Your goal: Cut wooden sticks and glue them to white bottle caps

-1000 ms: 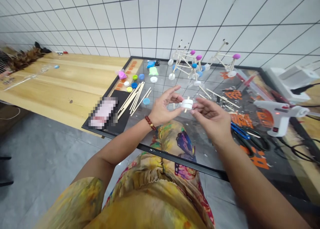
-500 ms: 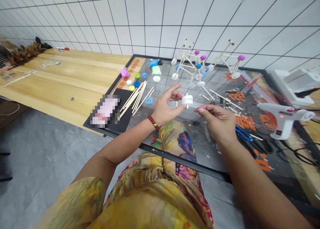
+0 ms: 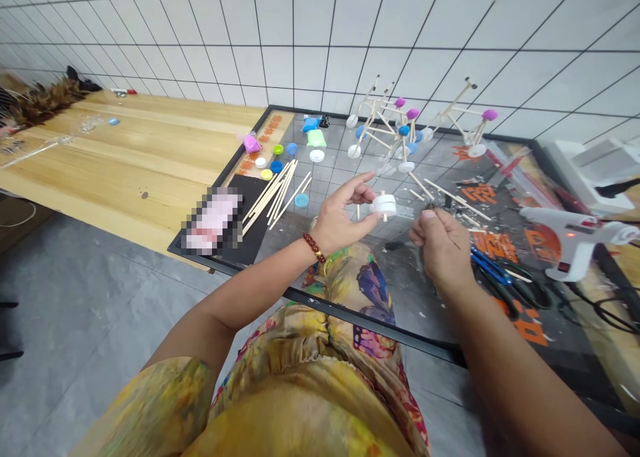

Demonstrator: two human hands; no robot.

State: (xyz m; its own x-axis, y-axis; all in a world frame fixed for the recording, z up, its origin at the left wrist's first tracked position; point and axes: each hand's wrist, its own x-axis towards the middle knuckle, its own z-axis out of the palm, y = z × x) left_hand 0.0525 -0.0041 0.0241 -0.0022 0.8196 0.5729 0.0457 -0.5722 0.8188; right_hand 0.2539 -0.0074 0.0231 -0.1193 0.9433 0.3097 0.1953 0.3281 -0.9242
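My left hand (image 3: 347, 210) pinches a pair of white bottle caps (image 3: 384, 206) between thumb and fingers. A short piece of wooden stick pokes out above and below the caps. To the right, my right hand (image 3: 443, 240) is closed with thumb against forefinger; whatever it may hold is too small to make out. Behind the hands stand stick models (image 3: 385, 127) with white and blue caps and purple balls. Blue-handled pliers (image 3: 493, 267) lie beside my right wrist.
A white glue gun (image 3: 570, 237) with a lit red light stands at the right, its cable trailing. Wooden sticks (image 3: 275, 194), a light blue cap (image 3: 301, 199) and several coloured caps lie left of my left hand. A blurred-out pink object (image 3: 213, 220) rests on the black sheet.
My right hand has moved slightly right, away from the caps, and its fingers have curled in more. My left hand keeps the caps, now tilted a little. The view has shifted slightly.
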